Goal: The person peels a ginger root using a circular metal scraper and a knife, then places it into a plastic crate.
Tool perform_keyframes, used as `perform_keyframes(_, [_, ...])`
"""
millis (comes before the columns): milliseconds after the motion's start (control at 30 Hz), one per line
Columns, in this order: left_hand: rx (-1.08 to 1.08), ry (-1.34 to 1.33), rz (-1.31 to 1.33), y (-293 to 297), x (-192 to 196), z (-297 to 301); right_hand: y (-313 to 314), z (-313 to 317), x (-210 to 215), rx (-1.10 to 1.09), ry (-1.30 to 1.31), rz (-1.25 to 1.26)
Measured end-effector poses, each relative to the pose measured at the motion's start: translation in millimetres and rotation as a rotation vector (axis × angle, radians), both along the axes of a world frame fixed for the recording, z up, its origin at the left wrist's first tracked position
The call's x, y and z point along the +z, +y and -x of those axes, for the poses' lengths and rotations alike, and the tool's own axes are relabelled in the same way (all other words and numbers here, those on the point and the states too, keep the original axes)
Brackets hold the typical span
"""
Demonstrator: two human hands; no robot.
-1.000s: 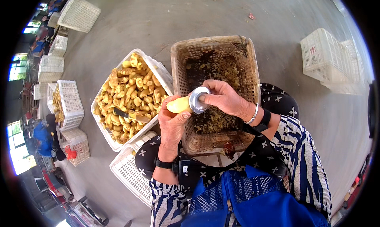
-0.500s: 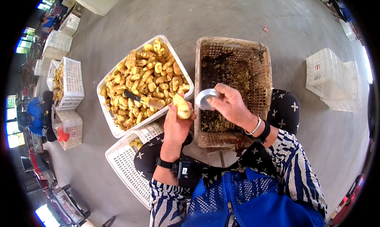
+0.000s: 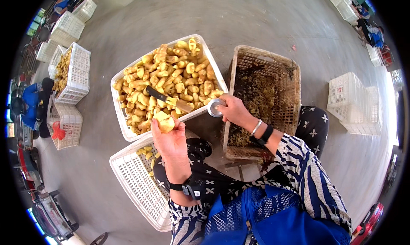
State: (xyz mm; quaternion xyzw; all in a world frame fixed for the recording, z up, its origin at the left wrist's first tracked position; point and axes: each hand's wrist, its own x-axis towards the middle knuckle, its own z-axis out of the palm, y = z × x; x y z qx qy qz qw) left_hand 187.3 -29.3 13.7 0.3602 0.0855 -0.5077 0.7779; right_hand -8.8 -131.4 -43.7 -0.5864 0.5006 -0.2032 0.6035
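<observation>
Peeled pale-yellow root piece held up over a full white crate, metal ring tool in the other hand.

The left hand (image 3: 171,138) is clamped on a peeled root piece (image 3: 164,121), fingers closed under it, holding it just above the near rim of the white crate (image 3: 121,127) heaped with more peeled pieces; just beyond that hand a knife (image 3: 168,99) with a dark blade and wooden handle lies on the heap; the right hand (image 3: 234,111) is closed around a round metal ring tool (image 3: 215,107), at the gap between the white crate and the brown crate (image 3: 294,87) of dark peelings on its far side; below the left hand a second white crate (image 3: 136,183) rests on the concrete floor (image 3: 256,18), holding a few yellow pieces.
</observation>
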Motion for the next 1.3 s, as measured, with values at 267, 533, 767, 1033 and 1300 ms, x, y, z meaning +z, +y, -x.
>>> perform_keyframes(267, [0.097, -0.077, 0.074, 8, 11, -8, -25, -93, -24, 0.252, 0.633, 0.647])
perform_keyframes(533, [-0.113, -0.126, 0.243, 7, 23, 1, -11, -152, -67, 0.458, 0.529, 0.769])
perform_keyframes(767, [-0.068, -0.367, 0.285, 7, 26, 6, -2, -114, -16, 0.093, 0.152, 0.446])
perform_keyframes(1033, [-0.345, 0.149, 0.435, 16, 29, 55, 77, 56, 87, -0.046, -0.302, -0.089])
perform_keyframes(1300, [-0.446, 0.324, 0.59, 49, 0, 113, 147, 136, 111, 0.054, -0.465, -0.241])
